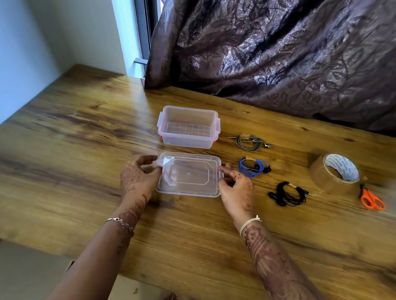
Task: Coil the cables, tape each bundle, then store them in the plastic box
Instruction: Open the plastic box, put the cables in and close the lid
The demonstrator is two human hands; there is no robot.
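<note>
The left hand (138, 174) is gripping the left short end of the clear plastic lid (189, 176), thumb and fingers curled over its edge. The right hand (235, 192) is pinching the opposite short end in the same way. The lid is sitting level between them, at or just above the tabletop; contact with the surface cannot be confirmed.

The clear plastic box (185, 140) is standing open and upright just beyond the lid, with nothing lying in it. To the right of the box and lid, three coiled bundles are lying apart from each other on the table: a grey cable bundle (249, 141) farthest back, a blue cable bundle (252, 167) near the right hand, and a black cable bundle (286, 194) nearest the front. Further right, a roll of brown packing tape (332, 175) is sitting just beside orange-handled scissors (373, 199).

The surface is a wood-grain table (65, 157), glossy and catching daylight. A dark leaf-patterned curtain (293, 49) is hanging against its far edge, and a window frame (141, 16) is showing beside a pale wall (31, 27) on the left.
</note>
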